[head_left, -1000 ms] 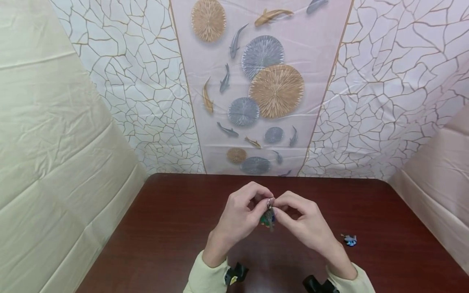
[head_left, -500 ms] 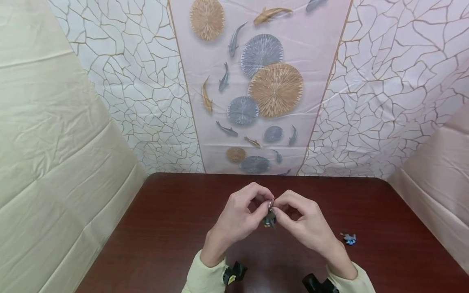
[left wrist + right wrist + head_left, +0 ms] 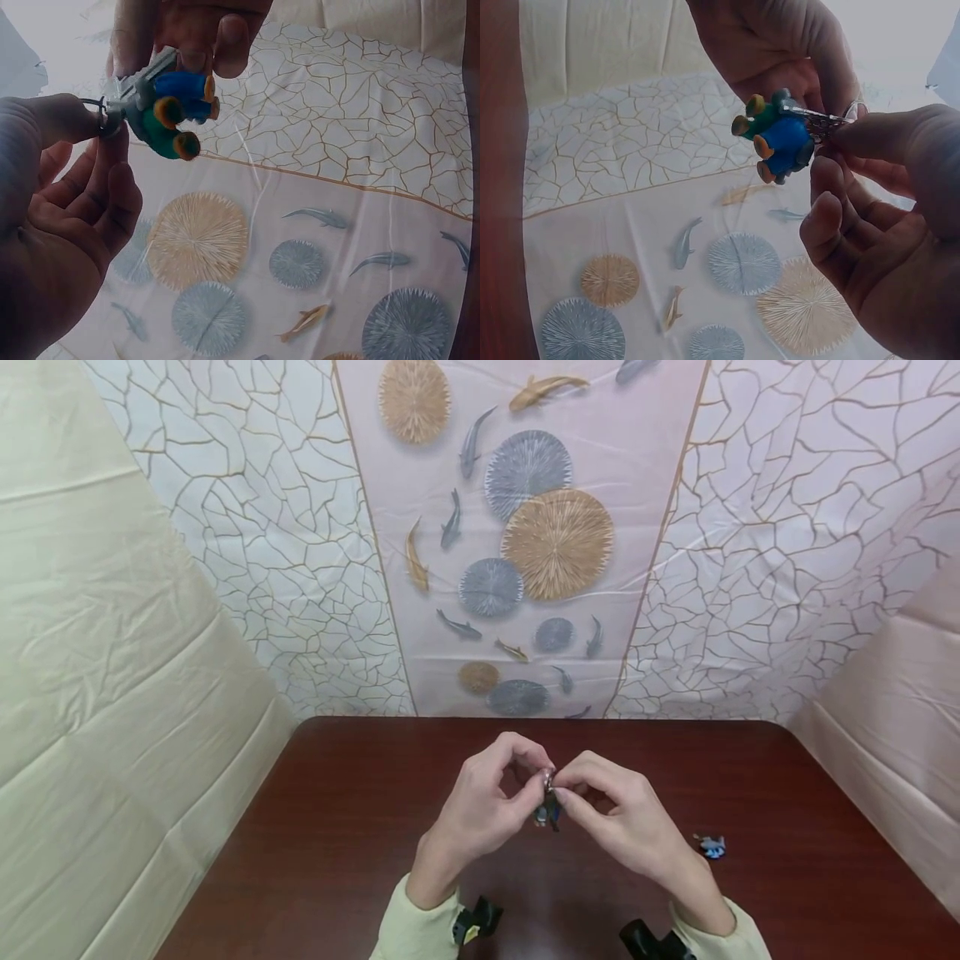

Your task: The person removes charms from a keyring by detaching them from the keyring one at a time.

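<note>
My left hand (image 3: 483, 797) pinches a metal key ring (image 3: 103, 112) between thumb and forefinger. Close against it, my right hand (image 3: 626, 814) pinches metal at the same ring, its other fingers curled below; exactly which piece it grips is hidden. From the ring hang a blue figurine (image 3: 786, 142) and a green figurine (image 3: 154, 135), both with orange-tipped stubby ends. A grey metal piece that looks like a key (image 3: 155, 67) lies alongside them. Both hands are raised over the middle of the table.
A small blue figurine (image 3: 711, 847) with a bit of metal lies on the dark red-brown table (image 3: 360, 810), right of the right wrist. Patterned cloth (image 3: 525, 635) hangs behind the table's far edge. Pale cloth walls stand on both sides.
The hands stay together at the ring and have shifted only slightly. The hanging figurines and key have swung and turned beneath the fingers.
</note>
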`<act>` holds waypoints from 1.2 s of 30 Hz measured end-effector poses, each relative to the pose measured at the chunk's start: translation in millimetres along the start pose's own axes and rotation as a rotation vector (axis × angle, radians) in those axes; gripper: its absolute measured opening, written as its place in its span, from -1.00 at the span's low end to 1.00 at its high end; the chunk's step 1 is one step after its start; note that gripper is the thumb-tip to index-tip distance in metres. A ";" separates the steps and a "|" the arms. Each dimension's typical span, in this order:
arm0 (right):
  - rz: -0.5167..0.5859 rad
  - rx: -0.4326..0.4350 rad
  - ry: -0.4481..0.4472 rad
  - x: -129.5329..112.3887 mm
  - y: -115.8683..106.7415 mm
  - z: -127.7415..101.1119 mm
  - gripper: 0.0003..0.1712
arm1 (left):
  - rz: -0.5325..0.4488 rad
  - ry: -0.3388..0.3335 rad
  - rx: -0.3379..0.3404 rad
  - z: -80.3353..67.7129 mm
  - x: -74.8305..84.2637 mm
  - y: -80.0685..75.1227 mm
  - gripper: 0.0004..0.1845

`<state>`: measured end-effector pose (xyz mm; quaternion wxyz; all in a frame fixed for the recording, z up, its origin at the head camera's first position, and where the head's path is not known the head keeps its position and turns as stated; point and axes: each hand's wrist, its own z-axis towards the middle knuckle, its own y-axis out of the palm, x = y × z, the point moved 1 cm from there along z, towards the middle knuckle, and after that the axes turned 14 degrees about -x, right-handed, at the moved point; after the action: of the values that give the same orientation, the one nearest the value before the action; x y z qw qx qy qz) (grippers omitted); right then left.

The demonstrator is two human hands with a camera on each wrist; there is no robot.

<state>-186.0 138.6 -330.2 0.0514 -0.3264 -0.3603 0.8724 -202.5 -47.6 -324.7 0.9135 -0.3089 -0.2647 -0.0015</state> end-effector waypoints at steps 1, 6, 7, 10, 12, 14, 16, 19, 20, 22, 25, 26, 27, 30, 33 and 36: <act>0.003 0.003 -0.009 -0.4 0.3 0.1 -0.69 | -0.003 0.008 0.005 -0.2 0.1 -0.2 -0.79; 0.005 0.033 -0.062 -3.2 2.9 0.5 -0.72 | -0.027 0.041 0.017 0.0 0.3 -1.0 -0.79; -0.002 0.042 -0.078 -3.8 3.6 0.6 -0.74 | -0.035 0.047 0.019 0.1 0.2 -1.1 -0.79; -0.054 0.086 -0.140 -4.7 4.9 1.5 -0.82 | -0.063 0.064 0.024 0.5 0.1 -1.1 -0.77; -0.089 0.115 -0.178 -4.7 5.5 2.2 -0.88 | -0.081 0.073 0.025 0.7 0.0 -1.0 -0.76; -0.114 0.135 -0.206 -4.2 5.9 2.7 -0.92 | -0.092 0.081 0.025 0.8 -0.2 -0.8 -0.76; -0.115 0.145 -0.224 -3.5 6.6 3.1 -0.93 | -0.098 0.086 0.023 1.0 -0.4 -0.7 -0.75; -0.102 0.146 -0.238 -2.3 7.4 3.8 -0.90 | -0.100 0.092 0.020 1.2 -0.6 -0.6 -0.75; -0.097 0.145 -0.242 -1.9 7.6 4.1 -0.87 | -0.101 0.094 0.019 1.1 -0.5 -0.6 -0.75; -0.091 0.150 -0.250 -1.2 8.1 4.7 -0.79 | -0.101 0.099 0.018 0.9 -0.1 -0.5 -0.75; -0.087 0.162 -0.263 -0.8 8.8 5.4 -0.72 | -0.096 0.104 0.018 0.4 0.6 -0.6 -0.77; -0.087 0.165 -0.267 -0.9 9.0 5.6 -0.71 | -0.089 0.102 0.019 0.4 0.8 -0.7 -0.78; -0.087 0.168 -0.269 -1.1 9.1 5.8 -0.71 | -0.076 0.101 0.020 0.4 1.0 -0.8 -0.79; -0.097 0.176 -0.272 -2.0 8.9 5.7 -0.73 | -0.020 0.108 0.029 0.6 1.0 -1.4 -0.78; -0.114 0.186 -0.267 -3.2 7.7 5.3 -0.73 | 0.010 0.122 0.040 1.1 -0.1 -1.2 -0.79; -0.131 0.195 -0.260 -4.3 6.1 4.6 -0.73 | 0.002 0.126 0.044 1.8 -1.3 0.0 -0.80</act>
<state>-184.6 130.0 -329.5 0.0924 -0.1802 -0.2979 0.9329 -204.6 -46.8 -324.1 0.9349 -0.2885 -0.2061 -0.0142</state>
